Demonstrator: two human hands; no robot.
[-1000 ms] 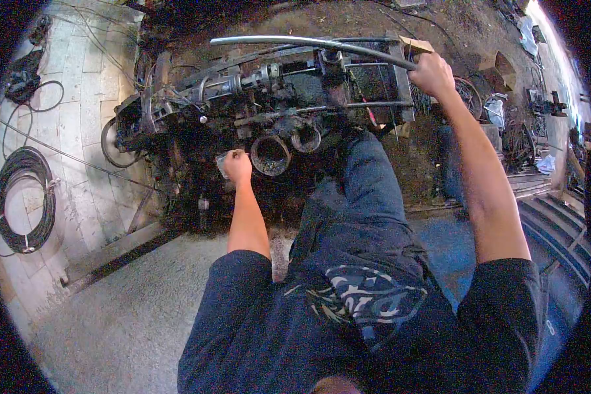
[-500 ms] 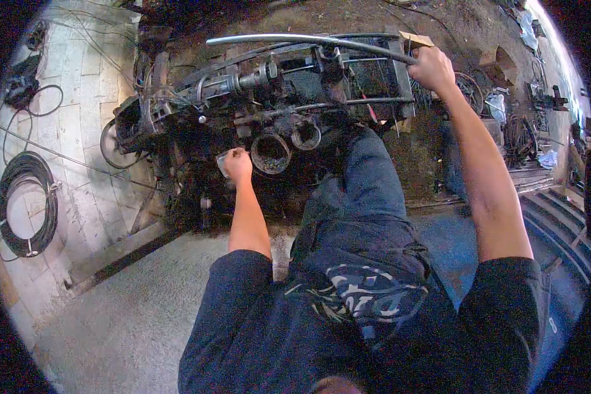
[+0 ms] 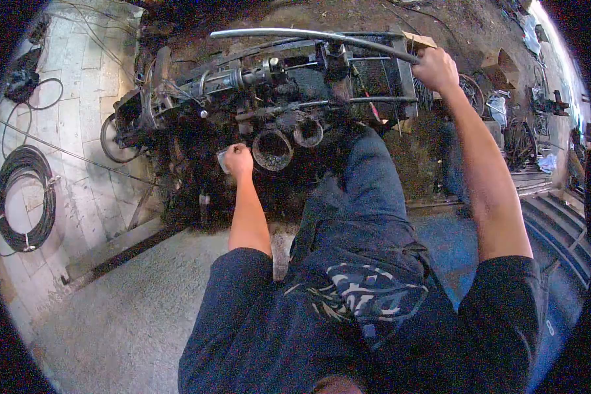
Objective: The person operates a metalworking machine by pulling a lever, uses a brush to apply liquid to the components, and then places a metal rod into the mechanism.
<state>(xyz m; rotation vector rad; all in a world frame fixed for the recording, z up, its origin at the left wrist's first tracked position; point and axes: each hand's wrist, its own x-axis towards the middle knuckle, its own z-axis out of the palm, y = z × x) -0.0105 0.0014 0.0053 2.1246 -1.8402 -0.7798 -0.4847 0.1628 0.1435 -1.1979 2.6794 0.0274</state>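
My right hand [image 3: 437,69] is closed around the right end of a long metal rod [image 3: 295,33]. The rod lies across the top of a dark, greasy machine [image 3: 233,80], and its bright far end points left. My left hand [image 3: 239,159] is closed in front of the machine, just left of a round metal cup [image 3: 272,151] with small bits in it. A pale, flat edge shows beside the left fingers, but what they hold is hard to make out. A smaller round cup [image 3: 308,133] sits to the right of the first.
A coil of black cable [image 3: 25,197] lies on the pale tiled floor at left. A red-handled tool [image 3: 373,110] rests on the machine's right part. Cardboard [image 3: 499,67], wire bundles and scraps of plastic sit at right, beside blue metal steps [image 3: 558,230].
The rod and my right hand have shifted slightly to the right. My left hand stays closed at nearly the same place, a little higher.
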